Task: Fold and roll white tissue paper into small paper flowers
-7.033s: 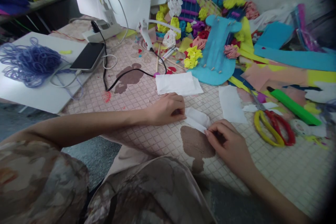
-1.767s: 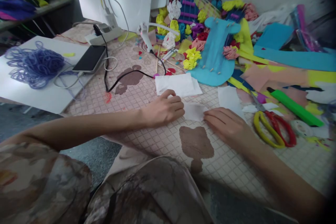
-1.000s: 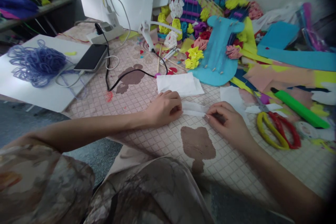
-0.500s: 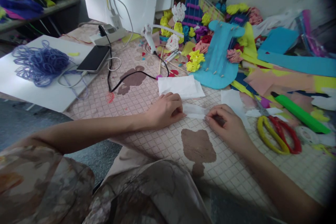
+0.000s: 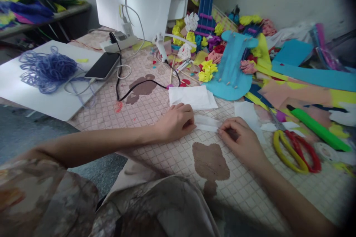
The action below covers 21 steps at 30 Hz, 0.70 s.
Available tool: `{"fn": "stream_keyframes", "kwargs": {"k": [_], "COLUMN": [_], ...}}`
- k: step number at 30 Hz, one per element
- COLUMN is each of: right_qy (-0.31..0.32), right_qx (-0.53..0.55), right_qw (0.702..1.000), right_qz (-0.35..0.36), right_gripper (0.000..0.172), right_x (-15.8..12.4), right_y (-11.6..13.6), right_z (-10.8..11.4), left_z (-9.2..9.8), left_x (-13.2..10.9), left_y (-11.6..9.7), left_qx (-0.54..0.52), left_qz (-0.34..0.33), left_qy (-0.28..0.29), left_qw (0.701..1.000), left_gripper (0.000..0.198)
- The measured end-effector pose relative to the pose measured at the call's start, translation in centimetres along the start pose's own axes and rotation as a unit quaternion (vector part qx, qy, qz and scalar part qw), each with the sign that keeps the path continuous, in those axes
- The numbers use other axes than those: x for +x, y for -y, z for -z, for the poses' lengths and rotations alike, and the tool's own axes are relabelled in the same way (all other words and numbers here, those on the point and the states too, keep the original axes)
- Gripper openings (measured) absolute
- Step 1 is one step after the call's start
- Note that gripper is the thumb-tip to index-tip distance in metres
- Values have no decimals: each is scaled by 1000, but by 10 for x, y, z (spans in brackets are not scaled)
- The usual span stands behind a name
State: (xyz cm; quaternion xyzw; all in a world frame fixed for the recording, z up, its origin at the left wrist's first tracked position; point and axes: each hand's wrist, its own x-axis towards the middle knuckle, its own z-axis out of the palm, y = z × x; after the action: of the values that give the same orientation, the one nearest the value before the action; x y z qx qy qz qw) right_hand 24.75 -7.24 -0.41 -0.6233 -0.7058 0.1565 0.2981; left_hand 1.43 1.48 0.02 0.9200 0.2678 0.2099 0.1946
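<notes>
A phone lies near bluish-purple yarn; a power strip sits behind them.

Craft workspace: paper flowers, glue gun, scissors, coloured scraps.

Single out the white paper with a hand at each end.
The small strip between the left hand and right hand; the larger stack lies beyond it, and the loose sheet lies to its right.

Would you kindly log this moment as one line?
left hand: pinching white paper | right hand: pinching its other end | scissors: untouched
</notes>
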Motion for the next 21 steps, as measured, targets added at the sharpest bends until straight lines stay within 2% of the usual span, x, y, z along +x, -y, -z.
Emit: {"fn": "stream_keyframes", "kwargs": {"k": [14,21], "right_qy": [-22,-31], "right_qx": [-15,-29], "right_qw": [1000,999], "right_qz": [-3,1], "right_gripper": [12,12], "right_x": [1,1], "right_y": [2,4], "right_z": [-3,-5], "left_z": [-1,-2], "left_x": [1,4], "left_y": [0,-2], "left_qx": [-5,6], "left_qz": [8,28], "left_qy": [-3,-2], "left_qw": [1000,1000], "left_gripper": [14,8]}}
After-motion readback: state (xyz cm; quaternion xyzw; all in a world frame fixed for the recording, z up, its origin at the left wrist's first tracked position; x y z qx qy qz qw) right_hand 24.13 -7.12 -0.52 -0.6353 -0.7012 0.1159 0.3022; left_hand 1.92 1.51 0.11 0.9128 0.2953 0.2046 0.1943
